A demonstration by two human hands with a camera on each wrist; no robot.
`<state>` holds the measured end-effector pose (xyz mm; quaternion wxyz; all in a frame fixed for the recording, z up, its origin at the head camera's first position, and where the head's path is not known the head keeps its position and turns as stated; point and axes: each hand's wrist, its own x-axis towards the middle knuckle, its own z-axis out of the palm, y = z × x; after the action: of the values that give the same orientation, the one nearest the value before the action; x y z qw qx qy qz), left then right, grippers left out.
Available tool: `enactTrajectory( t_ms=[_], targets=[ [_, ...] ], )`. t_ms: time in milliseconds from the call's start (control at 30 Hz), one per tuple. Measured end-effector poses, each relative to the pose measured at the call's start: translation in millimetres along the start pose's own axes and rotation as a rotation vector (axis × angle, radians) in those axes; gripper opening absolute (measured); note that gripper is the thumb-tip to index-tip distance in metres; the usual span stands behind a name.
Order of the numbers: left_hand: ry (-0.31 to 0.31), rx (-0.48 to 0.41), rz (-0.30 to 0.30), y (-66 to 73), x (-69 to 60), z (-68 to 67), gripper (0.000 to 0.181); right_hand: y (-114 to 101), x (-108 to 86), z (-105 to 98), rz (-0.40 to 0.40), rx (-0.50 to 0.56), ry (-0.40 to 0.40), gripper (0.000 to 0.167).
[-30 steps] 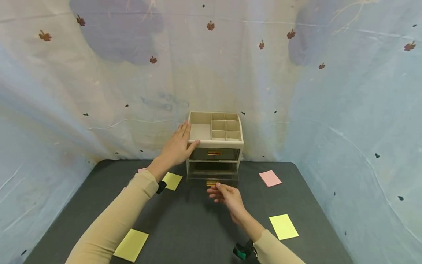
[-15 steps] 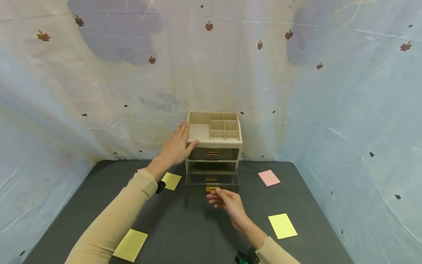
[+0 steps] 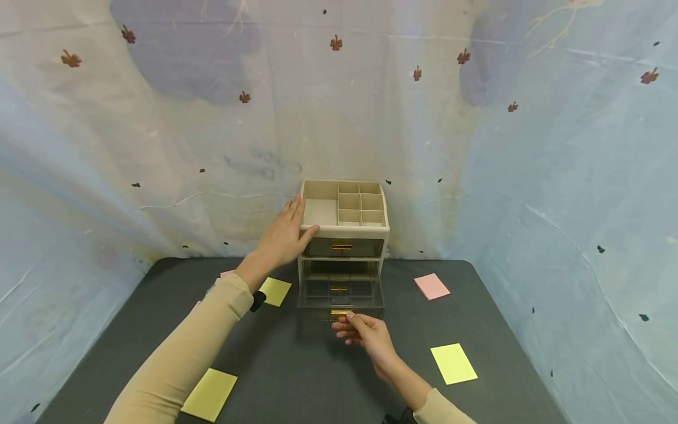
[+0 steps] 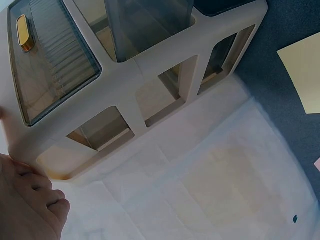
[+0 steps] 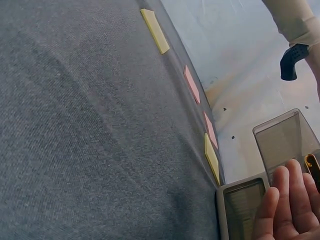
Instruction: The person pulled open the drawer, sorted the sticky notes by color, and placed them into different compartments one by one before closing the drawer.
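Note:
A cream drawer unit has a divided tray on top. Its upper drawer is closed; the clear drawer below stands pulled out. My left hand rests flat-fingered against the unit's upper left edge, thumb at the front rim; part of that hand shows by the unit in the left wrist view. My right hand pinches the pulled-out drawer's gold handle, its thumb on top. In the right wrist view, the fingers of my right hand partly cover the open drawer.
On the dark table, yellow note pads lie left, front left and right. One pink pad is at the back right; pink pieces show behind the left sleeve. A patterned curtain hangs behind.
The clear drawer has slid farther out towards me, with my right hand moving along at its handle. My left hand has stayed against the unit.

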<state>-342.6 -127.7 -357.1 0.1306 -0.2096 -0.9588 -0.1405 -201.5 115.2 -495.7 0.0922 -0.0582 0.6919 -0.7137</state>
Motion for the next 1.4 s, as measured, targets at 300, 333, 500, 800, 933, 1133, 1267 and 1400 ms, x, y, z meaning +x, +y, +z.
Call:
enactTrajectory(
  t_ms=[300, 333, 500, 800, 933, 1133, 1267, 1400],
  targets=[
    [0.004, 0.007, 0.003, 0.6, 1.0, 2.3, 0.087, -1, -3.5, 0, 0.003, -0.026, 0.002, 0.046],
    [0.002, 0.006, 0.005, 0.8, 1.1, 2.3, 0.087, -2, -4.5, -1, 0.001, -0.035, -0.002, 0.046],
    [0.001, -0.001, 0.007, 1.8, 1.4, 2.0, 0.086, -6, -11.5, -8, -0.042, -0.124, -0.039, 0.040],
    [-0.009, -0.006, 0.011, 1.2, 1.8, 0.8, 0.087, -11, -27.4, -34, -0.172, -0.288, -0.070, 0.037],
    [-0.007, -0.006, 0.009, 0.4, 1.7, 0.4, 0.087, -15, -34.1, -50, -0.236, -0.310, -0.052, 0.035],
    [-0.009, -0.009, 0.007, 0.9, 1.0, -0.6, 0.086, -19, -45.8, -77, -0.360, -0.323, 0.015, 0.032],
    [-0.010, -0.015, 0.003, 0.2, 1.3, 0.0, 0.086, -21, -52.2, -96, -0.418, -0.336, 0.064, 0.032],
    [-0.013, -0.026, -0.004, 0.3, 1.1, 0.1, 0.086, -23, -58.7, -115, -0.412, -0.337, 0.116, 0.031]
  ],
)
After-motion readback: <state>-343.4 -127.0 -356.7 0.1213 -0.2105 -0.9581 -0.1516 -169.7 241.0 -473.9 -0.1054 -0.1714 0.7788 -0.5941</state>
